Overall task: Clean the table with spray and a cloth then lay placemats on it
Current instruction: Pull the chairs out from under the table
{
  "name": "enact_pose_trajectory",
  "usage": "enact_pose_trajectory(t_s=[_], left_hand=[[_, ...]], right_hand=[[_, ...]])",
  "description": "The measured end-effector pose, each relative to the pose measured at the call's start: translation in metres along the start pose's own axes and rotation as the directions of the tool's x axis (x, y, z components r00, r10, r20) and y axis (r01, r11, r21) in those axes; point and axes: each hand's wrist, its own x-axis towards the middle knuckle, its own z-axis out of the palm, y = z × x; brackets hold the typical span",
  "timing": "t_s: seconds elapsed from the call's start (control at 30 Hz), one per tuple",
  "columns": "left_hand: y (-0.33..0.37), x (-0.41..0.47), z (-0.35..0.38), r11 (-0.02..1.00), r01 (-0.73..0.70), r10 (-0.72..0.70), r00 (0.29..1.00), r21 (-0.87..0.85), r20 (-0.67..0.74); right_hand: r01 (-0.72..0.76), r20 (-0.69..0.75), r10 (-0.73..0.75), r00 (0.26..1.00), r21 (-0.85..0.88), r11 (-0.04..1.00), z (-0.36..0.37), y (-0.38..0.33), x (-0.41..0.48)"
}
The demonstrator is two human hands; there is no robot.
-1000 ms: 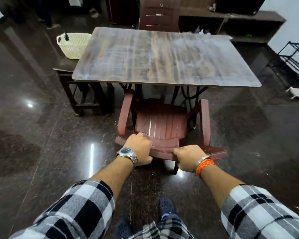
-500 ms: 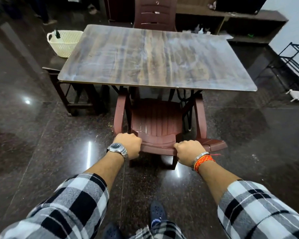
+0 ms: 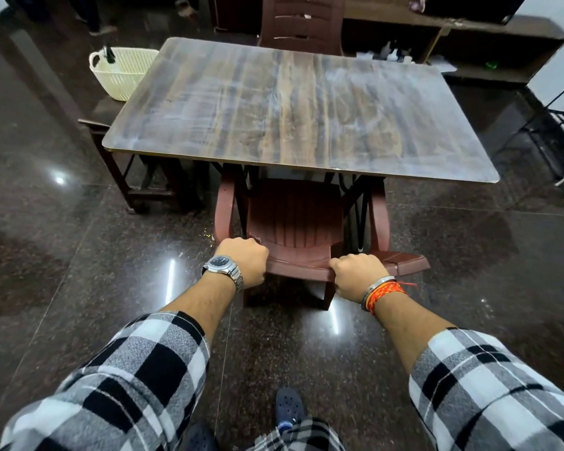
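A bare wood-grain table stands ahead of me, its top streaky. A brown plastic chair is tucked partly under its near edge, facing the table. My left hand grips the left end of the chair's back rail and my right hand grips the right end. No spray, cloth or placemat shows on the table. A cream basket sits on a stool at the table's left, with a dark nozzle-like top poking out.
A dark wooden stool stands left of the table. A second brown chair is at the far side. Low shelves run along the back wall, and a black metal rack stands at the right. The floor is glossy dark stone.
The chair has slid forward under the table with both hands still on its back rail. I have stepped closer to the table.
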Motion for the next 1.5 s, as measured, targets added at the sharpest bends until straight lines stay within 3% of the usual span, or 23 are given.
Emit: enact_pose_trajectory(t_s=[1.03,1.13,1.2,1.23,1.3,1.37,1.43,1.5], left_hand=[[-0.015,0.02,0.005,0.998,-0.015,0.012,0.999,-0.064,-0.043],[-0.028,0.016,-0.001,0.953,-0.115,0.112,0.993,-0.279,-0.028],[-0.039,0.011,-0.008,0.897,-0.134,0.111,0.991,-0.422,-0.078],[-0.046,0.009,-0.011,0.883,-0.122,0.076,0.99,-0.453,-0.119],[-0.061,0.008,-0.014,0.894,-0.087,0.002,0.982,-0.439,-0.189],[-0.085,0.011,-0.011,0.903,-0.019,-0.083,0.972,-0.428,-0.219],[-0.12,0.018,-0.004,0.88,0.06,-0.185,0.957,-0.47,-0.224],[-0.159,0.027,0.006,0.862,0.134,-0.277,0.932,-0.49,-0.233]], right_hand=[[0.013,-0.058,-0.009,0.998,0.072,0.997,-0.006,0.003,0.02],[-0.035,0.092,0.022,0.996,0.143,0.989,-0.014,0.0,0.025],[-0.119,0.357,0.01,0.934,0.285,0.951,-0.029,-0.004,0.033],[-0.175,0.473,-0.037,0.88,0.397,0.901,-0.04,-0.008,0.039],[-0.241,0.539,-0.144,0.83,0.58,0.778,-0.06,-0.017,0.055],[-0.187,0.446,-0.147,0.883,0.62,0.762,-0.079,-0.033,0.082],[-0.1,0.239,-0.052,0.97,0.583,0.806,-0.09,-0.055,0.118],[-0.019,0.014,0.014,1.0,0.565,0.825,-0.098,-0.081,0.155]])
